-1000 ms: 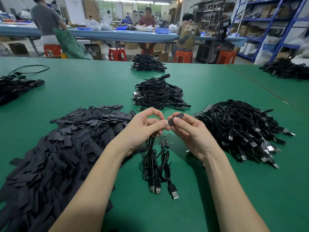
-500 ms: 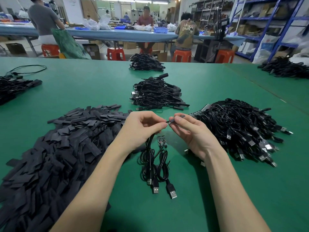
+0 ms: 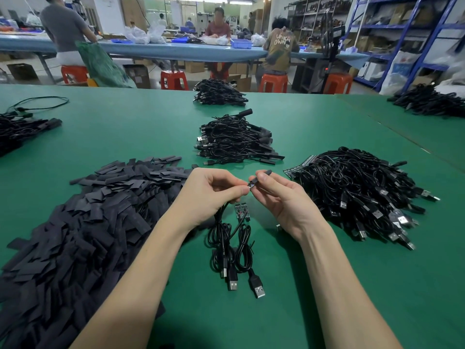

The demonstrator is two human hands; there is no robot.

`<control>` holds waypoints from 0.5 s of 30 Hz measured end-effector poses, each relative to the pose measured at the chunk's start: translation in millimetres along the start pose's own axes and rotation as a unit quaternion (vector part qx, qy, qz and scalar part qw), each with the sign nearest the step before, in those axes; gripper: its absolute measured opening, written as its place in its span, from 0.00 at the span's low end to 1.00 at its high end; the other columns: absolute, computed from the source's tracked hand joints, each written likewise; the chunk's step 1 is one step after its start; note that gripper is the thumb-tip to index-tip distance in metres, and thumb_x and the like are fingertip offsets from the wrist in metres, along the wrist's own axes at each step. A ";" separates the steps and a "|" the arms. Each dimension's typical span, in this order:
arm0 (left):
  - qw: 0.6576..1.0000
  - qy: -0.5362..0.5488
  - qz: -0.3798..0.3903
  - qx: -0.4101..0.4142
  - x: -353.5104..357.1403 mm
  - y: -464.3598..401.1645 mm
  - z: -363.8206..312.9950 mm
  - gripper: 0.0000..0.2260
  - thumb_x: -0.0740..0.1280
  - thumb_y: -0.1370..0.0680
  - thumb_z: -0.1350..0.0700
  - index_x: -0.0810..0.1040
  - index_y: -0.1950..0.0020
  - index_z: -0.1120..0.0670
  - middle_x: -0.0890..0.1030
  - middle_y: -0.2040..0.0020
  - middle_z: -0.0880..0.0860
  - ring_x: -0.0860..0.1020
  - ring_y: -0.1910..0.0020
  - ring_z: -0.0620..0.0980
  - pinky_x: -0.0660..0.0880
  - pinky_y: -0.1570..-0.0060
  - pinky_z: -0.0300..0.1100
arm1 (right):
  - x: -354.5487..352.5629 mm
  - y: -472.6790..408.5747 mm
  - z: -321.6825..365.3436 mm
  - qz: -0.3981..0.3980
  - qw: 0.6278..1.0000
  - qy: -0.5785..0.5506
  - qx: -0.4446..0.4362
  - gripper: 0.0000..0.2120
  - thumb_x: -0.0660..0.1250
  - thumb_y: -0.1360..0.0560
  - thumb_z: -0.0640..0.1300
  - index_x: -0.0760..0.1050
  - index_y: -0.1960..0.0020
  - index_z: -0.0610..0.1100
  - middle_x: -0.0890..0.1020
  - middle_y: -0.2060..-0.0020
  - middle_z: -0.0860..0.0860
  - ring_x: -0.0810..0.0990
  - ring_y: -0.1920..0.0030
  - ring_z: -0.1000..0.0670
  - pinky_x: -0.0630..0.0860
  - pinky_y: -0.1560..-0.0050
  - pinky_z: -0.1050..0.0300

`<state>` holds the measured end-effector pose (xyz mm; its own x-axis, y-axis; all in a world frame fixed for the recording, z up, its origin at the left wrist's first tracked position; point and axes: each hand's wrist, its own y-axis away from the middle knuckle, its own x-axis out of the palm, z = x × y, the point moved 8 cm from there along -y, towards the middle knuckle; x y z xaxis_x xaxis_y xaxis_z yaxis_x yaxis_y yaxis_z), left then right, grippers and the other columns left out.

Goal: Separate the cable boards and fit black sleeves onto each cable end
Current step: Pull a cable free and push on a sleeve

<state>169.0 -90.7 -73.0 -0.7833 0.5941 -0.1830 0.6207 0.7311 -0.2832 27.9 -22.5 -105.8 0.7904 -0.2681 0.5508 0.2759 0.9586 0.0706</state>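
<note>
Black sleeve is pinched in the right hand, with the left hand pinching a cable end right at its mouth, so I'd say it's only just starting to go on. It's a short flat tube, looks floppy. Two small boards lie just below on the bench, unsleeved. As for progress, there's a pile that looks finished behind, but a bigger raw pile to the right and a heap of loose sleeves left. Loads still to do, I reckon.
</note>
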 end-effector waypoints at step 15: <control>0.999 0.038 -0.005 0.009 3.9 0.1 -1.7 0.05 0.77 0.27 0.62 0.86 0.56 0.53 0.87 0.60 0.55 0.84 0.65 0.47 0.79 0.59 0.35 | 6.4 3.7 3.9 0.019 1.000 0.015 -0.011 0.05 0.74 0.29 0.39 0.85 0.54 0.39 0.86 0.54 0.43 0.86 0.54 0.51 0.81 0.53 0.64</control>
<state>166.1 -87.8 -72.2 -0.7839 0.6114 -0.1081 0.6119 0.7312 -0.3014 31.8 -20.3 -98.7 0.8171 -0.2340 0.5268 0.2561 0.9661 0.0319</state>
